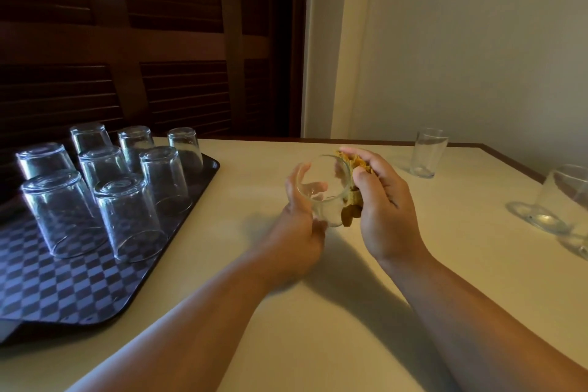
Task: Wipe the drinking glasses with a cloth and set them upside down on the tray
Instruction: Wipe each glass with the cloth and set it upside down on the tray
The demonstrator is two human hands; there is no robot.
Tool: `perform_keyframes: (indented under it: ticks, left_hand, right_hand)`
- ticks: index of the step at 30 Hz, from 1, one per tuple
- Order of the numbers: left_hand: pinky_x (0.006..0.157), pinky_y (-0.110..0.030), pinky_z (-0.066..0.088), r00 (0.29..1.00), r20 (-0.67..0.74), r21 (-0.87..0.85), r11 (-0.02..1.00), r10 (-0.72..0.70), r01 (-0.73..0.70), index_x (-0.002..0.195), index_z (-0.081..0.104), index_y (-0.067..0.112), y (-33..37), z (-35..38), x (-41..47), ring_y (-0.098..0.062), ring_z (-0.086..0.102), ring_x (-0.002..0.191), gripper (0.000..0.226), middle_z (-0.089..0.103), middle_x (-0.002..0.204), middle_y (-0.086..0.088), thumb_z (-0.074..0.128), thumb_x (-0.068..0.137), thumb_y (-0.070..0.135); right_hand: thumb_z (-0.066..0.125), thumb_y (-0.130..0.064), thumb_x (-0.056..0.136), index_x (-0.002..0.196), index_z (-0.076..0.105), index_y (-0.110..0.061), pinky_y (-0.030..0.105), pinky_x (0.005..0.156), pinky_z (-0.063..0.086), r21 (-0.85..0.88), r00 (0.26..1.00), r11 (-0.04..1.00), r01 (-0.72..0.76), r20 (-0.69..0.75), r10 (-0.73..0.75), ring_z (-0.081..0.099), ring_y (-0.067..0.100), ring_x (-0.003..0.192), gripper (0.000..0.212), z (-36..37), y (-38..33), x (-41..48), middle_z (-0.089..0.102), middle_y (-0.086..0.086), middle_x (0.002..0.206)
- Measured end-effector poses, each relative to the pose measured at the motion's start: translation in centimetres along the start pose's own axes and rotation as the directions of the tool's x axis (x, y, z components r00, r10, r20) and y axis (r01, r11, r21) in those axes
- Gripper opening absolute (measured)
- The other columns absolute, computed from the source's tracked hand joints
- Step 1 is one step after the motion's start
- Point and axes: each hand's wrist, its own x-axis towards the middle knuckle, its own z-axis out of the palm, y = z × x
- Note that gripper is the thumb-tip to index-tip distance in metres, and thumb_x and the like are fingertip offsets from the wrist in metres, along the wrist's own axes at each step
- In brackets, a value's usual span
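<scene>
The left hand point(299, 232) grips a glass point(321, 188) with curled fingers, holding it on its side above the table point(318, 312). The right hand point(385, 200) is closed round a yellow cloth point(353, 162) pressed against the glass's right end (the rim there cannot be made out). At left, eight glasses point(127, 216) stand upside down on the checkered tray point(79, 289). At right, upright glasses point(428, 151) stand on the table.

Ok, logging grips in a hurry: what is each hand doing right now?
Left hand: grips the glass.
Right hand: holds the cloth against the glass.
</scene>
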Motion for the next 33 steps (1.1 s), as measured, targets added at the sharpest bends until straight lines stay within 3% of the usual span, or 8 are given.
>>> perform_keyframes:
  ticks: [5,10,13,16,19,24,28,33]
  left_hand:
    - [0.102,-0.030,0.053,0.993,-0.106,-0.077,0.995,0.055,-0.063,0.147,0.000,0.044,0.1,-0.1,0.2,-0.003,0.070,0.096,0.099,0.047,0.128,0.005,0.073,0.090,0.007]
    - [0.110,-0.019,0.041,1.000,0.021,0.013,1.000,0.013,-0.013,0.147,-0.024,0.043,0.0,-0.1,0.1,0.005,0.050,0.118,0.111,0.033,0.131,0.024,0.070,0.093,0.017]
    - [0.105,-0.006,0.034,0.999,0.009,0.075,0.997,0.035,-0.036,0.143,-0.026,0.046,-0.2,-0.1,0.3,-0.001,0.049,0.122,0.110,0.038,0.143,0.006,0.066,0.094,0.007]
    - [0.105,-0.021,0.046,0.995,-0.077,0.004,0.998,0.062,-0.062,0.146,-0.013,0.046,0.0,-0.1,0.5,0.004,0.060,0.111,0.108,0.047,0.129,0.009,0.071,0.091,0.006]
    - [0.108,-0.033,0.048,0.995,-0.078,0.020,0.998,0.069,-0.067,0.142,-0.013,0.055,-0.4,0.0,0.3,-0.016,0.061,0.118,0.113,0.038,0.135,0.010,0.076,0.088,0.011]
    - [0.116,-0.021,0.031,0.997,-0.029,0.089,0.994,0.072,-0.069,0.141,-0.021,0.055,-0.3,0.4,0.1,0.000,0.037,0.131,0.106,0.023,0.153,0.014,0.063,0.096,0.009]
    - [0.102,-0.036,0.054,0.984,-0.154,-0.047,0.994,0.086,-0.094,0.142,-0.002,0.058,-0.2,0.2,0.6,-0.017,0.066,0.110,0.112,0.045,0.127,0.005,0.081,0.084,0.011]
    - [0.116,-0.033,0.037,0.997,-0.008,0.078,0.994,0.073,-0.072,0.136,-0.031,0.064,-0.9,0.4,0.2,-0.010,0.045,0.132,0.124,0.026,0.154,0.013,0.072,0.090,0.012]
  right_hand:
    - [0.040,-0.029,0.099,0.121,0.068,-0.020,0.030,0.084,0.048,-0.040,0.999,0.998,-0.041,0.035,0.042,0.062,0.006,0.098,0.037,-0.5,0.7,0.4,0.069,-0.007,0.103]
    - [0.043,-0.034,0.096,0.127,0.065,-0.024,0.036,0.095,0.051,-0.005,0.999,1.000,-0.023,0.032,0.023,0.064,0.010,0.113,0.040,0.3,0.5,0.0,0.070,-0.006,0.117]
    - [0.042,-0.031,0.099,0.131,0.063,-0.024,0.038,0.096,0.051,0.015,1.000,1.000,0.004,0.019,-0.005,0.063,0.014,0.116,0.039,0.2,0.1,0.0,0.069,-0.003,0.121]
    - [0.041,-0.026,0.104,0.122,0.067,-0.020,0.030,0.086,0.047,0.002,0.994,0.994,-0.107,0.034,0.107,0.063,0.003,0.096,0.032,-0.2,0.7,0.3,0.069,-0.007,0.102]
    - [0.042,-0.031,0.098,0.121,0.068,-0.021,0.035,0.090,0.052,-0.010,0.996,0.997,-0.076,0.036,0.076,0.064,0.009,0.102,0.036,0.1,0.5,0.1,0.070,-0.003,0.106]
    - [0.042,-0.028,0.098,0.129,0.064,-0.020,0.033,0.094,0.052,0.037,1.000,0.999,0.013,-0.013,-0.012,0.065,0.015,0.112,0.039,0.2,-0.4,0.0,0.070,0.001,0.118]
    - [0.041,-0.035,0.093,0.117,0.069,-0.016,0.041,0.075,0.053,0.011,0.992,0.992,-0.128,0.020,0.128,0.065,0.011,0.089,0.041,-0.3,0.7,0.4,0.070,0.002,0.100]
    - [0.042,-0.029,0.097,0.128,0.065,-0.020,0.037,0.097,0.052,0.041,1.000,0.999,0.004,-0.027,-0.003,0.064,0.017,0.115,0.040,0.4,-0.5,-0.2,0.070,-0.001,0.120]
